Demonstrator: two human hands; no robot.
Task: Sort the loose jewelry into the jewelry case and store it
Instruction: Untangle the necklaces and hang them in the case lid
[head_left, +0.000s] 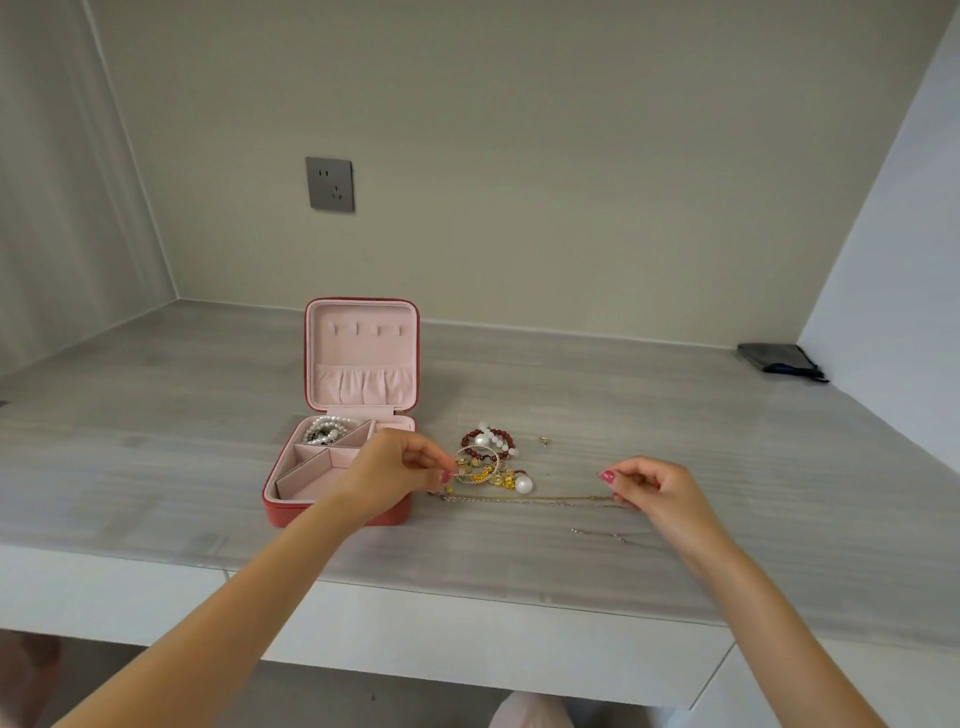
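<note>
A thin silver chain lay nearest on the grey desk. Beyond it, the right hand pinched one end of a gold chain; the left hand pinched a gold hoop at the jewelry pile. The open jewelry case stood left, holding pearls. A dark pouch lay far right.

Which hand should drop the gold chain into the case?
Left, probably. The left hand sits beside the open case at the chain's near end; the right hand holds the far end.
</note>
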